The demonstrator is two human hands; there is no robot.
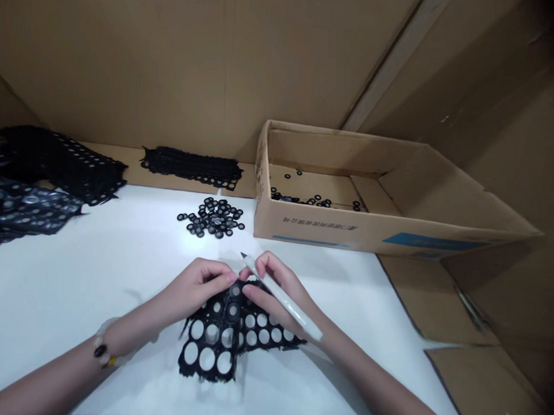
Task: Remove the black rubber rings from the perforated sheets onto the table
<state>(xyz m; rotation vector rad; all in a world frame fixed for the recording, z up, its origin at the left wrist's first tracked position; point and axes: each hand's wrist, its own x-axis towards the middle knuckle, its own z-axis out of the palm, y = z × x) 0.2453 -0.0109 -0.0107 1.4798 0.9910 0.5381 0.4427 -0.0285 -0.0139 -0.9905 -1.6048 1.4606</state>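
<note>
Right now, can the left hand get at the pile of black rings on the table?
Probably yes. The left hand is on the punched black sheet, but the pile of black rings lies just ahead of it on the white table, with nothing visible between them.

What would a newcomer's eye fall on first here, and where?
The eye goes first to the black perforated sheet at the bottom centre of the white table, held by the left hand and the right hand, which also grips a white-handled craft knife. Just beyond lies a small heap of black rings, and to its right stands an open cardboard box with more rings inside.
</note>
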